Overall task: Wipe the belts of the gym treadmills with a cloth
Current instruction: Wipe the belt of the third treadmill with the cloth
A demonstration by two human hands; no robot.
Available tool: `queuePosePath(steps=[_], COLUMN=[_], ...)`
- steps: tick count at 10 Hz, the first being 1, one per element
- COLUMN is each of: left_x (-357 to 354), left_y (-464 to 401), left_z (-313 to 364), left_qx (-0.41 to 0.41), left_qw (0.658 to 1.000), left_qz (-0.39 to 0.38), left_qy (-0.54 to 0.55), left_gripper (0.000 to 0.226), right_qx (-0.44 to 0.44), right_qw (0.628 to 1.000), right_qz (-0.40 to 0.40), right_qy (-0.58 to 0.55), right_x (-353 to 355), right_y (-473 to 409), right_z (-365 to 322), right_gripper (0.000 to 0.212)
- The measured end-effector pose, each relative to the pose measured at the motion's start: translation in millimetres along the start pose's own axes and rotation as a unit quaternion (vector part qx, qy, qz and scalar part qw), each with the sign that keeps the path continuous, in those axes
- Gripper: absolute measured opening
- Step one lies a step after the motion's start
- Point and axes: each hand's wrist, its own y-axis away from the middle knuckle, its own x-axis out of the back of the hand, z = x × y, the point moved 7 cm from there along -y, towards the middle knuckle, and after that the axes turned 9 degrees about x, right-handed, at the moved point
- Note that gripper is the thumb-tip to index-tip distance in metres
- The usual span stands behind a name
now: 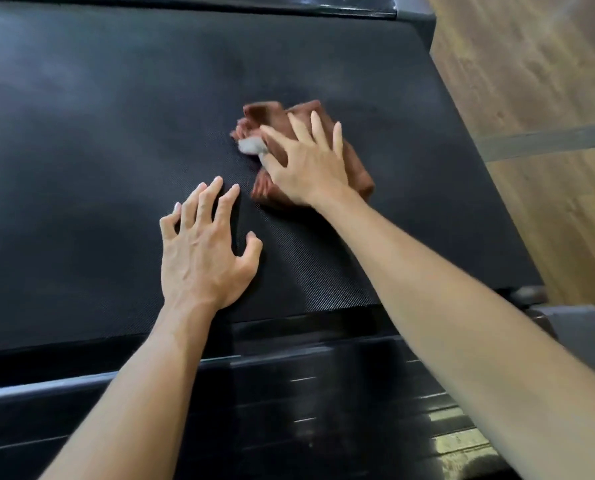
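From the head view, you are in the wiping step itself. Your right hand (309,164) lies flat on the brown cloth (354,168), fingers spread and straight, pressing it down on the treadmill belt (116,150) rather than closing a grip round it. The cloth is bunched, right of the belt's middle, with a white patch (251,145) showing at its left edge beside your fingers; what that patch is I cannot tell. The cloth looks blurred, which suggests a stroke is under way. Your left hand (206,251) holds nothing: its fingers are bent like a claw, tips braced on the belt just beside the cloth. The wooden floor (531,81) lies to the right.

Next, I judge, you need to keep your palm's weight on the cloth and sweep it across the dull stretch on the belt's left.
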Motion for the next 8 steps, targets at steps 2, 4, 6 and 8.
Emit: queuePosePath(steps=[2,4,6,8], left_x=[-0.2,1.3,-1.0,1.7], left_y=[0.2,-0.2,-0.2,0.5], left_z=[1.4,0.7,-0.2,0.8], left_qx=[0.000,0.000,0.005,0.001], left_qw=[1.000,1.000,1.000,1.000], left_qz=[-0.002,0.000,-0.003,-0.001], left_qy=[0.002,-0.002,0.001,0.005], left_gripper=[0.072,0.072,0.072,0.073], right_qx=[-0.166,-0.112,0.081,-0.071], right_qw=[0.985,0.991,0.995,0.993], right_qz=[0.035,0.077,0.035,0.070], right_qy=[0.022,0.000,-0.042,-0.054], right_x=[14.5,20.5,-1.3,17.2], right_y=[39.4,-52.3,2.7,14.3], right_z=[91.4,49.0,-18.5,70.1], right_gripper=[0.055,0.051,0.053,0.049])
